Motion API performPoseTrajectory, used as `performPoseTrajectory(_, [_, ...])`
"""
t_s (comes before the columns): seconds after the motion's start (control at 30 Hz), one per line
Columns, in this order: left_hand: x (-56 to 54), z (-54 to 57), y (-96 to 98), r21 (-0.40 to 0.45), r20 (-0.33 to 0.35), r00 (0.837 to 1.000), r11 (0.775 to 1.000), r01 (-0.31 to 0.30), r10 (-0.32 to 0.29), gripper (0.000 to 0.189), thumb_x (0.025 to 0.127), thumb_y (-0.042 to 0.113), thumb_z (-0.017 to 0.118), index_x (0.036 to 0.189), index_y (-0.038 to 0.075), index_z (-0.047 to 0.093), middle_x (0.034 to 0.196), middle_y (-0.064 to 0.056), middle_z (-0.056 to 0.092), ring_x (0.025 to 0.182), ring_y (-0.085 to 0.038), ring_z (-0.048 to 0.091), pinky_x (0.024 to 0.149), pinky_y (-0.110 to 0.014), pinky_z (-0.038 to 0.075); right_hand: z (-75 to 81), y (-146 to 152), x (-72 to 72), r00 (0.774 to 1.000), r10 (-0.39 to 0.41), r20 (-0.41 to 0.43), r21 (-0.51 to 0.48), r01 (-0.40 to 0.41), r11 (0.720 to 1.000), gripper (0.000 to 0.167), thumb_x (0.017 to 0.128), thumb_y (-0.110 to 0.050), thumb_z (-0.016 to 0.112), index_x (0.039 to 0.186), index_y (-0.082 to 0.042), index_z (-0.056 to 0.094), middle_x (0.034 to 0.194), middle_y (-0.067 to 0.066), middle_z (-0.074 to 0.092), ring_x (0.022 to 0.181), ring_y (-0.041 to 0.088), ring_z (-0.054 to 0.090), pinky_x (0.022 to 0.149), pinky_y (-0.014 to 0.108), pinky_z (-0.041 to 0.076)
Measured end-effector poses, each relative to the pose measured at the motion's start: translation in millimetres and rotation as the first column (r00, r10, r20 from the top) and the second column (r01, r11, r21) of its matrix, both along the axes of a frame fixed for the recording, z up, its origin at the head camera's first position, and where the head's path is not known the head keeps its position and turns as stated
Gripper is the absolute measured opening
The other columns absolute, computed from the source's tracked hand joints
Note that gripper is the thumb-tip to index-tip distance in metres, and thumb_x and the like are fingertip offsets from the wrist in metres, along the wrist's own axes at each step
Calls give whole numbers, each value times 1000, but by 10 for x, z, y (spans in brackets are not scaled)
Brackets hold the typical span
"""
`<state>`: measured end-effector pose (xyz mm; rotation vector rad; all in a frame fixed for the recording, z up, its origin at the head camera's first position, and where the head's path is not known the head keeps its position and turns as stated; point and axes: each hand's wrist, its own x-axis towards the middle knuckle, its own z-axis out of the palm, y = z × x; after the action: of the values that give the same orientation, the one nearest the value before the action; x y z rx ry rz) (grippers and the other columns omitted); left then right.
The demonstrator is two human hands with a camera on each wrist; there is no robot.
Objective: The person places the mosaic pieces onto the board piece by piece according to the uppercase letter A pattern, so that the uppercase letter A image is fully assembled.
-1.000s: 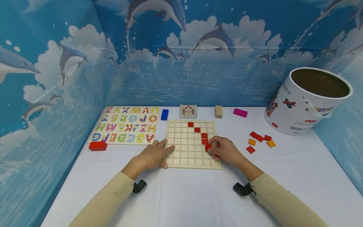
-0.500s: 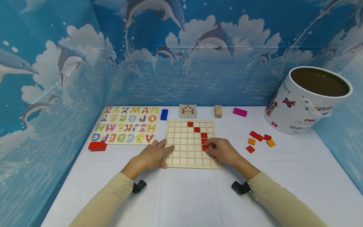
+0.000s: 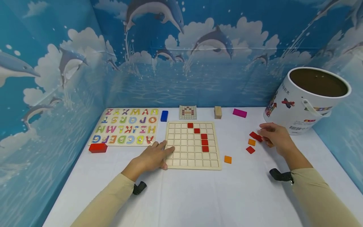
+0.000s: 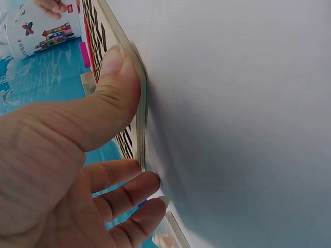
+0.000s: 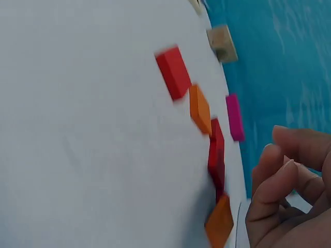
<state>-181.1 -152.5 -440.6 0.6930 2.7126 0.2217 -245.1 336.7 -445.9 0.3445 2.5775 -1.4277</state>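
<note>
My left hand [image 3: 154, 156] rests at the left edge of the wooden grid board [image 3: 184, 167], one fingertip lying on its surface. In the left wrist view the thumb [image 4: 116, 85] presses along the board's edge. Red square tiles [image 3: 204, 142] form a stepped line in the board's cells. My right hand [image 3: 273, 135] is over the loose tiles at the right, its fingers bent and no tile visible between them. Under and beside it lie red tiles [image 3: 250, 150] and orange tiles [image 3: 251, 142]; the hand partly hides some. One orange tile [image 3: 227, 159] lies just right of the board.
An alphabet board [image 3: 127, 126] lies at the left, with a red block [image 3: 98, 148] at its front corner. Along the back are a blue block [image 3: 164, 115], a pattern card [image 3: 187, 112], a wooden block [image 3: 217, 112] and a magenta block [image 3: 239, 113]. A white bucket [image 3: 286, 116] stands back right.
My right hand has left the red tile in the board's lower cell and moved right to the loose tiles. An orange tile now shows beside the board. My left hand has stayed put.
</note>
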Motion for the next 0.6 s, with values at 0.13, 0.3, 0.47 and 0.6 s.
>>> performPoseTrajectory(0.13, [7,9,1,5,4,1000,1000,11,-11,79,87,39,76,157,24,43,165,-20,28,138,-38,39,109,-53,38,-56,267,-62,999,-31,32,31,30,999,64,102,-38,61,153,-4,41,136,22,51,104,33,55,74,26,53])
performPoseTrajectory(0.3, [1,14,8,-1,8,1000,1000,17,-17,79,88,39,76,158,24,42,165,-20,27,138,-38,39,109,-53,37,-109,401,-51,996,-39,80,102,31,994,63,100,-34,66,148,2,45,138,28,49,107,36,52,73,29,50])
performPoseTrajectory(0.47, [-3,20,3,-17,11,1000,1000,0,0,79,87,39,76,158,26,42,166,-18,27,136,-35,40,109,-51,37,-162,386,-49,994,-10,110,167,-9,986,55,98,-28,70,138,4,54,132,28,55,108,37,52,72,28,47])
performPoseTrajectory(0.6, [-8,8,0,-21,6,1000,1000,3,-3,79,87,40,76,158,26,42,166,-18,27,136,-36,40,109,-51,38,-174,373,-53,993,-16,113,188,-6,982,45,96,-24,72,129,4,58,123,26,59,105,37,53,72,26,46])
